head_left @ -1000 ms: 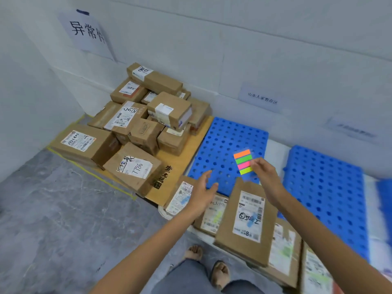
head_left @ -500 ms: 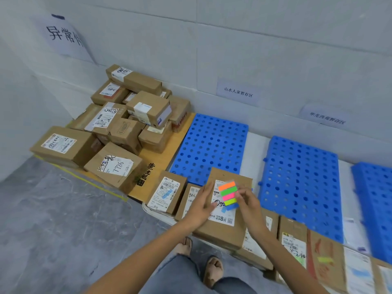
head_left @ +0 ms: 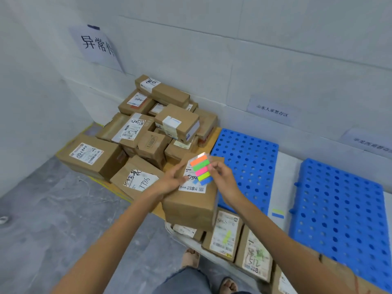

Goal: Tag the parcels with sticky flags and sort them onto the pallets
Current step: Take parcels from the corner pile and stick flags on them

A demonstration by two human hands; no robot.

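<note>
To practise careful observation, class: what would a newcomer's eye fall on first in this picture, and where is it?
First, the neon sticky flags, pinched by the right hand above a brown parcel at centre, on which the left hand rests. Next, the heap of parcels in the corner at left. Then the blue pallet beside the heap and a second blue pallet further right, both along the wall.

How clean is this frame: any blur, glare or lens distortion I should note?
Head view: lighting even, shadows faint; wide-angle lens curves the wall seams; motion blur smears the far-right wall sign, while the large left sign reads clearly; a white glare spot tops the sticky flag pad in the right hand.
</note>
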